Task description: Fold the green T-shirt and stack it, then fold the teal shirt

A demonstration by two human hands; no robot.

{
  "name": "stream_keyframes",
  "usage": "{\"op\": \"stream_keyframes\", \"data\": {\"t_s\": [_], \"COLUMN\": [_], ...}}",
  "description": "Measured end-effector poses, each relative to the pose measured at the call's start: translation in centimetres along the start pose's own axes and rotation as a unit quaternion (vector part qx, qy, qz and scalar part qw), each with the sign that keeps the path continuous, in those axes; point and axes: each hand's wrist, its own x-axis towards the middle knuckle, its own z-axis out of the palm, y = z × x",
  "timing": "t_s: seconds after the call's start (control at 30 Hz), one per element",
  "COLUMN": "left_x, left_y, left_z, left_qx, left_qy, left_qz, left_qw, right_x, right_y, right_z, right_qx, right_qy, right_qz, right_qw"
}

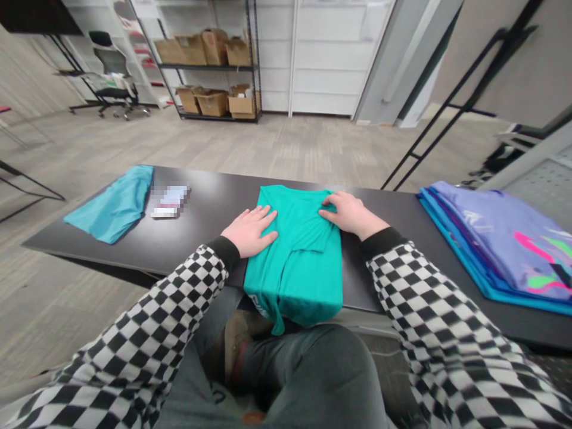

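Note:
A teal-green T-shirt [308, 274] lies partly folded in front of me, with a sleeve laid across its upper part and its lower end hanging over the near table edge. My left hand [250, 231] rests flat on the shirt's left side, fingers spread. At the upper right corner my right hand [351, 213] has its fingers bent together on the fabric, gripping the shirt's edge. Some pale lettering shows on the hanging part at the lower left.
The dark table [201, 232] carries a folded light-blue cloth [116, 205] and a pixelated small object [171, 201] at left. A stack of folded shirts [496, 232], purple on top, lies at right. A black metal stand [447, 107] rises beyond; shelves with cardboard boxes [213, 102] stand behind.

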Motion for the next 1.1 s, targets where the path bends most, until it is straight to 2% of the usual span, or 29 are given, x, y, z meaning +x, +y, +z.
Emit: {"op": "stream_keyframes", "data": {"t_s": [0.23, 0.37, 0.47, 0.53, 0.6, 0.67, 0.73, 0.77, 0.87, 0.93, 1.0, 1.1], "left_x": [2.3, 3.4, 3.2, 3.0, 2.8, 2.9, 3.0, 3.1, 3.4, 3.6, 3.7, 3.9], "left_y": [-1.7, -2.0, -1.8, -1.8, -1.9, -2.0, -2.2, -2.3, -2.4, -2.5, -2.5, -2.6], "left_z": [-1.2, -1.2, -1.0, -1.0, -0.9, -0.8, -0.6, -0.5, -0.2, -0.1, 0.0, 0.1], "left_qx": [0.010, -0.006, -0.015, -0.018, -0.021, -0.026, -0.031, -0.032, -0.032, -0.031, -0.030, -0.030], "left_qy": [-0.038, -0.017, 0.002, 0.012, 0.022, 0.032, 0.044, 0.047, 0.046, 0.041, 0.036, 0.028], "left_qz": [-0.011, -0.021, -0.018, -0.016, -0.013, -0.006, 0.009, 0.016, 0.034, 0.039, 0.043, 0.047], "left_qw": [0.999, 1.000, 1.000, 1.000, 0.999, 0.999, 0.999, 0.998, 0.998, 0.998, 0.998, 0.998], "right_x": [1.3, 1.9, 1.8, 0.8, -1.6, -5.5, -10.6, -13.3, -20.4, -23.3, -24.6, -24.4], "right_y": [1.3, 1.3, 0.4, -1.2, -3.8, -7.4, -11.6, -13.7, -19.0, -21.3, -22.8, -23.9], "right_z": [1.6, 2.1, 1.3, -0.1, -2.0, -3.6, -4.1, -3.7, -0.6, 2.1, 4.6, 7.0], "right_qx": [0.056, 0.055, 0.046, 0.054, 0.086, 0.143, 0.222, 0.270, 0.390, 0.416, 0.418, 0.383], "right_qy": [-0.014, -0.013, 0.000, 0.049, 0.112, 0.158, 0.168, 0.150, 0.075, 0.058, 0.073, 0.114], "right_qz": [-0.031, -0.024, 0.001, 0.014, 0.021, 0.034, 0.066, 0.086, 0.154, 0.187, 0.196, 0.192], "right_qw": [0.998, 0.998, 0.999, 0.997, 0.990, 0.976, 0.958, 0.947, 0.905, 0.888, 0.884, 0.896]}}
